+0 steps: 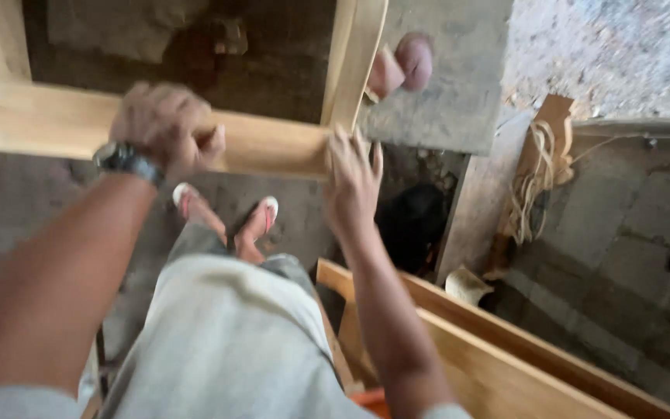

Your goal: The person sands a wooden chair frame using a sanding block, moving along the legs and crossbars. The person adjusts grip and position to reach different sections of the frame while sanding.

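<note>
A pale wooden frame is held up at approx. chest height, over the legs and sandalled feet. Its horizontal rail is gripped from above by the left hand, fingers curled shut round the wood; a dark wristwatch is worn on that wrist. The right hand is laid open against the corner joint, where the upright rail meets the horiz. one, fingers spread and touching the wood. Another person's fingertips are seen just beside the upright, top edge. More timber boards are stacked lower right, near a concrete wall.
</note>
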